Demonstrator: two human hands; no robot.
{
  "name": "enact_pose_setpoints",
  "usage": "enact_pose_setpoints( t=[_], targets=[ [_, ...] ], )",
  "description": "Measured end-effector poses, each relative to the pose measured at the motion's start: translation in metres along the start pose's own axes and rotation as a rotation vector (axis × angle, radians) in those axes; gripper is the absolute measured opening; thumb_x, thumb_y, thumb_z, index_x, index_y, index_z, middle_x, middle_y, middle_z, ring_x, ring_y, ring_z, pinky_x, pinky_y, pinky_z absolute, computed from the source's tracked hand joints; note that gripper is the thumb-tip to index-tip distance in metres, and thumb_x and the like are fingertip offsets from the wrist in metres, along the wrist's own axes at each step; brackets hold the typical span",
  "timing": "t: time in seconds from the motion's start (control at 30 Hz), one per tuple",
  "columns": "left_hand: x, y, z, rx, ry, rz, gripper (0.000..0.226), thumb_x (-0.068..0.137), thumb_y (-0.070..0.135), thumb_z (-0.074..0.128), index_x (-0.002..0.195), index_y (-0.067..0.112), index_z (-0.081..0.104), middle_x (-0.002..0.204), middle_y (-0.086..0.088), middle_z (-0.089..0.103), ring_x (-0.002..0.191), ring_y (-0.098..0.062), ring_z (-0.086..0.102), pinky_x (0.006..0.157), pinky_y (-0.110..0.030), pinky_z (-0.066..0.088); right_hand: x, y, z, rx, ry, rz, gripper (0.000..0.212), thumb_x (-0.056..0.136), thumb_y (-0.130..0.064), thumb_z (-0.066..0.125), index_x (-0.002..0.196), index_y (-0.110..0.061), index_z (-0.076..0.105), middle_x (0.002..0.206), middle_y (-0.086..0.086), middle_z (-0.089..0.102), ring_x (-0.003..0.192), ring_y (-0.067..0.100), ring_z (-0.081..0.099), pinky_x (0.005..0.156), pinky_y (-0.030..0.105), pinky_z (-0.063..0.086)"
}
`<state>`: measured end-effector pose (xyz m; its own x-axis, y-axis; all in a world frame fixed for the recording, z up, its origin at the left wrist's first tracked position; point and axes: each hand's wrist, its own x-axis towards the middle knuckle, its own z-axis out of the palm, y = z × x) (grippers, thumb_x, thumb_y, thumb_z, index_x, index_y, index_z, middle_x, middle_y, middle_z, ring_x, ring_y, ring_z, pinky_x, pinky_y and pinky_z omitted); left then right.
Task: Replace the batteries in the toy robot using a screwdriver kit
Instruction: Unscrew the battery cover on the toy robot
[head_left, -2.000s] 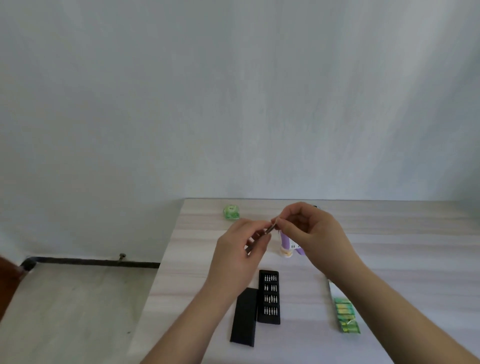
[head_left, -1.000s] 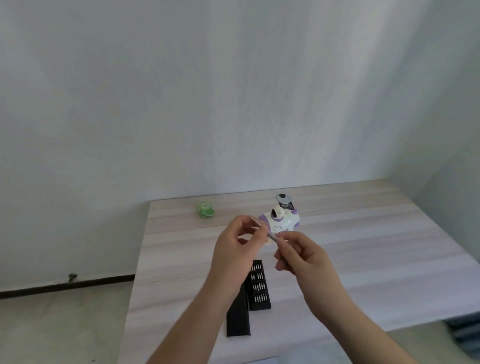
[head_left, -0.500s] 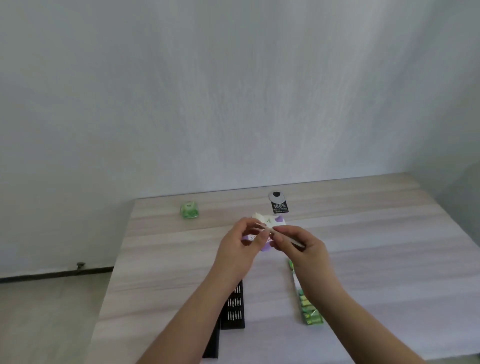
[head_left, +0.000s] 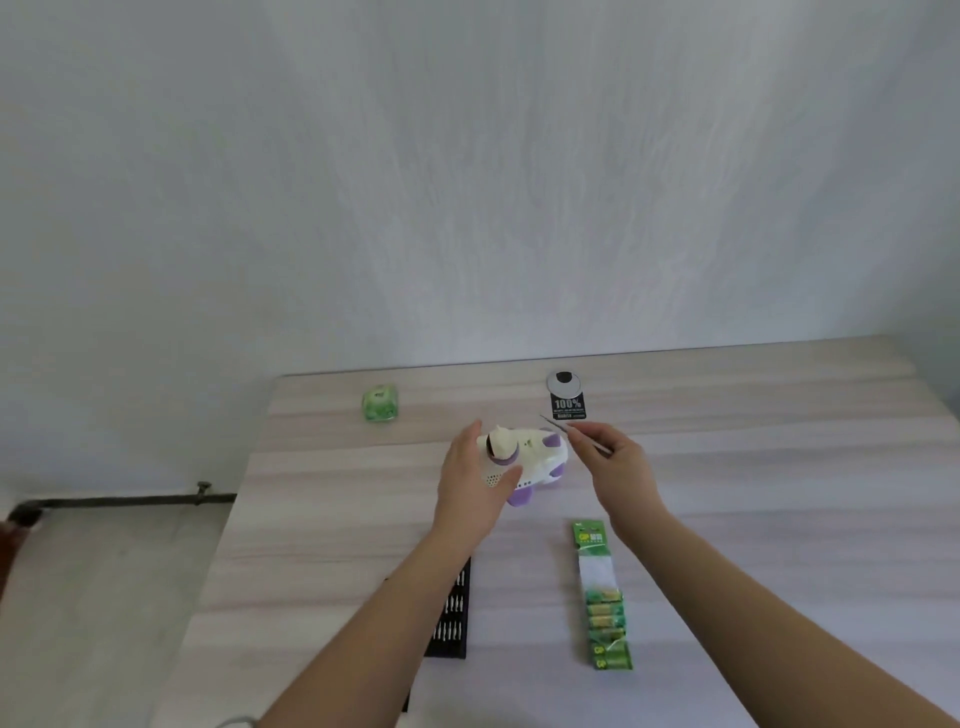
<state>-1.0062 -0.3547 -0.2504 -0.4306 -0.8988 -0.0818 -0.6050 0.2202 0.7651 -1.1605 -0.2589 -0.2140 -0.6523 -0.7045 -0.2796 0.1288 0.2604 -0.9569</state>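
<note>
White and purple plastic, the toy robot (head_left: 524, 460) lies tipped on the surface (head_left: 727, 467), and we cup its near side with our left hand (head_left: 470, 478), fingers (head_left: 467, 441) straight and loosely spread against the shell. Just beyond the robot, our right hand (head_left: 615, 457) pinches the thin screwdriver (head_left: 563, 428) between thumb and fingertips, its tip hovering near the robot's far edge. We judge the shell light, hard and a little slippery, so we should grip its broad body, not the small purple limbs, which may snap.
</note>
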Motion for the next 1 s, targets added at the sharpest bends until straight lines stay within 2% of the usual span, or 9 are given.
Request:
enact_pose_setpoints(
  t=[0.1,0.23,0.4,0.53,0.63,0.73,0.8,0.93,1.0],
  targets=[
    [0.008,-0.006,0.010,0.006,-0.044,-0.038,0.083,0.081,0.032,0.074,0.148,0.014,0.030,0.150,-0.002,0.037,0.138,-0.022,0.034,0.113,-0.039,0.032,0.016,0.009,0.010,-0.053,-0.021,0.023,0.010,0.092,-0.031,0.062,0.097,-0.026,0.069,0.080,-0.017,0.073,0.071,0.003,0.057,0.061,0.021,0.041],
    [0.009,-0.018,0.016,0.035,-0.047,0.047,0.079,0.075,0.027,0.079,0.141,0.012,0.038,0.139,-0.003,0.047,0.129,-0.022,0.042,0.108,-0.037,0.036,0.027,0.018,0.020,-0.127,-0.039,0.025,0.009,0.093,-0.030,0.060,0.097,-0.026,0.066,0.089,-0.008,0.073,0.054,-0.003,0.056,0.055,0.018,0.039],
    [0.013,-0.027,0.015,0.012,-0.068,0.127,0.086,0.071,0.028,0.083,0.141,0.007,0.037,0.139,-0.007,0.045,0.129,-0.023,0.041,0.110,-0.031,0.032,0.022,0.028,0.027,-0.159,-0.022,0.023,0.011,0.093,-0.026,0.061,0.100,-0.021,0.068,0.096,-0.005,0.071,0.067,0.011,0.065,0.050,0.005,0.040],
    [0.016,-0.037,0.009,-0.015,-0.139,0.143,0.108,0.069,0.028,0.085,0.152,0.011,0.017,0.147,-0.004,0.035,0.136,-0.017,0.031,0.114,-0.028,0.026,0.004,0.036,0.035,-0.162,0.050,0.023,0.009,0.093,-0.021,0.061,0.099,-0.018,0.067,0.094,-0.007,0.069,0.061,-0.005,0.062,0.055,0.004,0.044],
    [0.017,-0.040,0.005,-0.005,-0.150,0.238,0.108,0.066,0.034,0.083,0.152,0.016,0.019,0.135,-0.004,0.042,0.125,-0.015,0.039,0.105,-0.024,0.030,-0.011,0.044,0.039,-0.182,0.097,0.031,0.009,0.092,-0.028,0.062,0.095,-0.023,0.069,0.093,-0.013,0.071,0.069,-0.007,0.064,0.059,0.009,0.044],
    [0.020,-0.046,0.005,0.052,-0.136,0.354,0.099,0.064,0.054,0.069,0.148,0.023,0.027,0.126,-0.003,0.048,0.119,-0.023,0.043,0.102,-0.036,0.038,-0.024,0.052,0.044,-0.209,0.136,0.049,0.011,0.092,-0.035,0.062,0.096,-0.028,0.069,0.090,-0.015,0.072,0.084,0.001,0.066,0.069,0.022,0.047],
    [0.022,-0.049,0.005,0.069,-0.130,0.391,0.093,0.063,0.058,0.066,0.143,0.026,0.031,0.125,-0.003,0.049,0.119,-0.026,0.044,0.101,-0.044,0.041,-0.032,0.053,0.047,-0.210,0.147,0.048,0.012,0.092,-0.034,0.061,0.098,-0.027,0.069,0.089,-0.014,0.072,0.086,-0.001,0.065,0.069,0.021,0.046],
    [0.027,-0.048,0.002,0.115,-0.135,0.393,0.086,0.061,0.064,0.066,0.132,0.021,0.045,0.122,0.003,0.051,0.116,-0.025,0.045,0.094,-0.049,0.043,-0.047,0.049,0.052,-0.226,0.136,0.079,0.010,0.093,-0.035,0.059,0.094,-0.030,0.067,0.084,-0.020,0.072,0.081,-0.011,0.063,0.063,0.013,0.043],
    [0.030,-0.050,0.002,0.123,-0.157,0.385,0.084,0.060,0.064,0.068,0.129,0.021,0.047,0.123,0.005,0.050,0.122,-0.026,0.043,0.098,-0.050,0.040,-0.052,0.050,0.054,-0.273,0.134,0.075,0.009,0.093,-0.039,0.059,0.094,-0.032,0.066,0.083,-0.022,0.071,0.082,-0.010,0.064,0.061,0.013,0.043]
  ],
)
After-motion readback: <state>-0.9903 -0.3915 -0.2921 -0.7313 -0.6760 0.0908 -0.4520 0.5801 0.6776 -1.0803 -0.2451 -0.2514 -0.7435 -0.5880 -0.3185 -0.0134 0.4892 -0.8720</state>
